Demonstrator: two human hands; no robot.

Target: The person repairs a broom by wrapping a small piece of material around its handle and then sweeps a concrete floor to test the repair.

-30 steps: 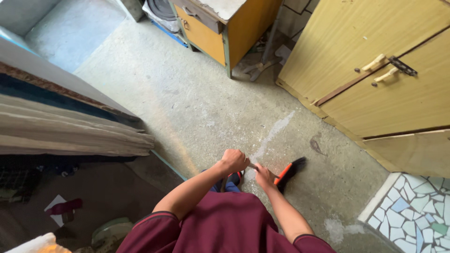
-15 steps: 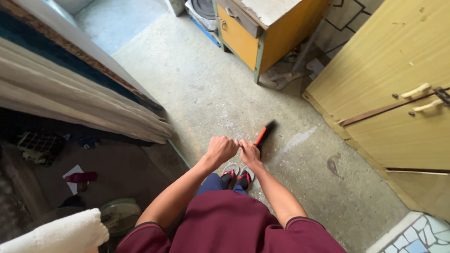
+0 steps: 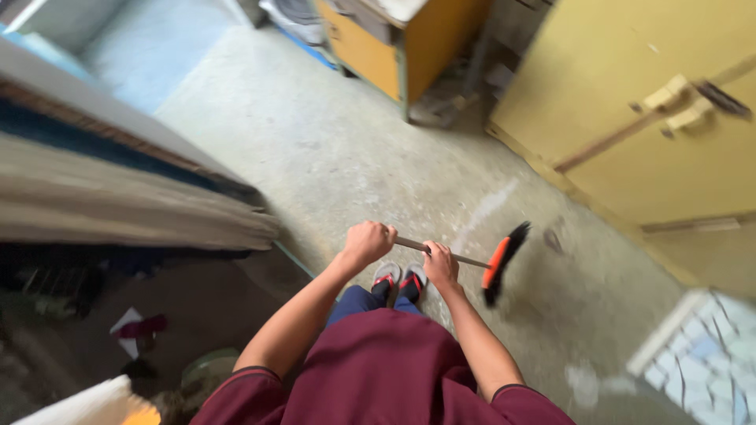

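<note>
**Q:** In the head view, how is the broom held, and where does it lie?

**A:** The left hand [image 3: 368, 241] is closed round the top end of the broom handle [image 3: 453, 256]. The right hand [image 3: 441, 266] is closed round the same handle lower down, nearer the head, with a short length of bare handle between the two fists. The broom head [image 3: 501, 264], orange-backed with black bristles, is set at the concrete floor [image 3: 339, 157] to the right of the sandalled feet [image 3: 399, 279]; motion blur prevents telling whether the bristles are in contact. A pale streak [image 3: 484, 212] is seen on the floor just beyond the head.

**Q:** How should the stroke be carried out well?

**A:** As a judgement, the bristles should be kept flat on the floor and only light pressure applied, so that dust is pushed and not flicked. The upper fist is best used as a pivot and the lower as the drive. Strokes should be kept short and overlapped. Care is advised near the yellow cabinet [image 3: 630, 126] to the right and the orange cabinet [image 3: 425, 47] ahead, where the head could strike.
</note>
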